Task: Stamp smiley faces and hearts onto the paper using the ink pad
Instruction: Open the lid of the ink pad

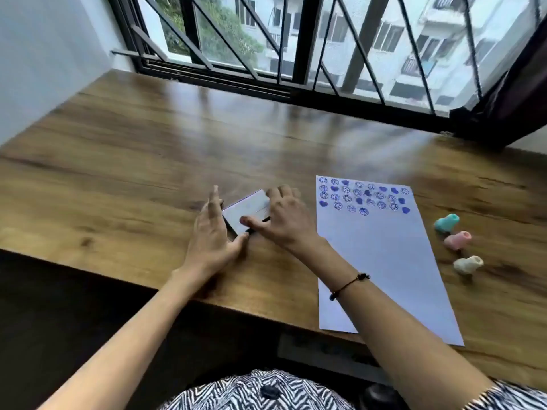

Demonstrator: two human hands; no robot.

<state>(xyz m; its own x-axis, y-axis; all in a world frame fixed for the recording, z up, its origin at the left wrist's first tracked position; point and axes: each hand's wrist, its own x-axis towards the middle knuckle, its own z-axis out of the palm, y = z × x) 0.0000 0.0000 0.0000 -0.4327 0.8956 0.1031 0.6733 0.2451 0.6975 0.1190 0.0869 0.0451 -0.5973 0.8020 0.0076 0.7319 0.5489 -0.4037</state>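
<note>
Head view: your left hand (212, 232) and right hand (285, 217), fingers spread, touch the white-lidded rectangular ink pad (247, 210) on the wooden table (133, 173), left of the blue-stamped white paper (381, 250).

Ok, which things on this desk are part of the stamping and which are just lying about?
In the job: ink pad under both hands, paper, stamps in teal, pink and cream.
Just there: desk, window grille, curtain.

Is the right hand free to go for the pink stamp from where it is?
Probably not yet: the right hand is on the ink pad. Once released, only flat paper lies between it and the pink stamp.
</note>
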